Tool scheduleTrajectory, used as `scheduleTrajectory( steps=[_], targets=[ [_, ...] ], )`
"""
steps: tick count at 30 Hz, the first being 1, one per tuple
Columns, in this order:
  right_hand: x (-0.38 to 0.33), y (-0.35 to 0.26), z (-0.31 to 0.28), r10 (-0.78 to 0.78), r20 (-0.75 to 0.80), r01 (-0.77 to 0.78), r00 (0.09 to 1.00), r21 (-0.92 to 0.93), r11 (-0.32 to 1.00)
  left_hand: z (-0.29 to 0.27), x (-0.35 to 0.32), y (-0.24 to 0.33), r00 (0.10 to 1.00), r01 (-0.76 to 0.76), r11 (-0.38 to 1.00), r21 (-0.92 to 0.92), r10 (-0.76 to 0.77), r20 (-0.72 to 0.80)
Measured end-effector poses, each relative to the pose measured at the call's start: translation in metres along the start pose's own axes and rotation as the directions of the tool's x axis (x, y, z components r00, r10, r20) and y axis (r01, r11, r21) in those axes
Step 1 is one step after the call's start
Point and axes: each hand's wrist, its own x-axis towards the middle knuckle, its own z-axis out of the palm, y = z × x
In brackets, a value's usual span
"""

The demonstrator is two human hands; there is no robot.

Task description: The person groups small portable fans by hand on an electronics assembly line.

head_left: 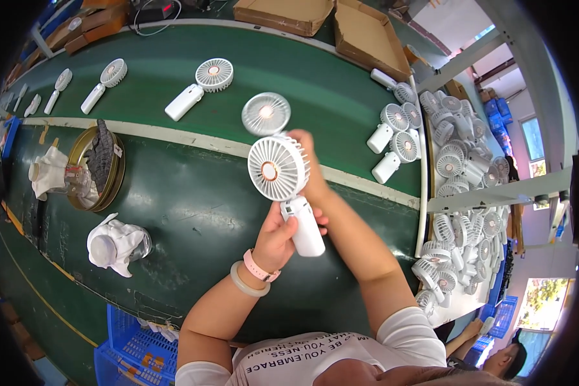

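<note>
My left hand (275,239) is wrapped round the handle of a white handheld fan (278,168), its round head upward and its copper-coloured hub facing me. Behind that fan, my right hand (309,161) reaches forward, slightly blurred, with its fingers partly hidden by the fan head. It appears closed on the handle of a second white handheld fan (266,114), whose handle is mostly covered. The second fan's head is blurred and shows over the green belt (328,103). Another fan (199,89) lies on the belt to the left.
More fans trail along the belt at left, including one fan (105,85). Several lie at its right end, near a large fan pile (460,167). A round tin (96,168) and a cloth-wrapped jar (119,244) stand left. Cardboard trays (370,35) lie behind. Another person (505,360) is lower right.
</note>
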Motion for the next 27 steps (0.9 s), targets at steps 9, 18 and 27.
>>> scheduleTrajectory(
  steps=[9,18,27],
  targets=[
    [-0.037,-0.049,-0.009,0.117,0.265,-0.148,0.957,0.102,0.984,0.01,-0.01,-0.001,0.983,0.104,0.981,-0.164,-0.077,0.165],
    [0.04,0.011,-0.133,0.003,-0.352,-0.351,0.936,-0.935,0.038,-0.005,0.007,-0.004,0.98,0.084,0.996,0.037,-0.075,-0.184],
    [0.019,0.023,-0.129,-0.225,-0.259,-0.145,0.939,-0.895,0.422,-0.01,0.01,-0.003,0.98,0.111,0.991,0.073,-0.097,-0.176]
  ],
)
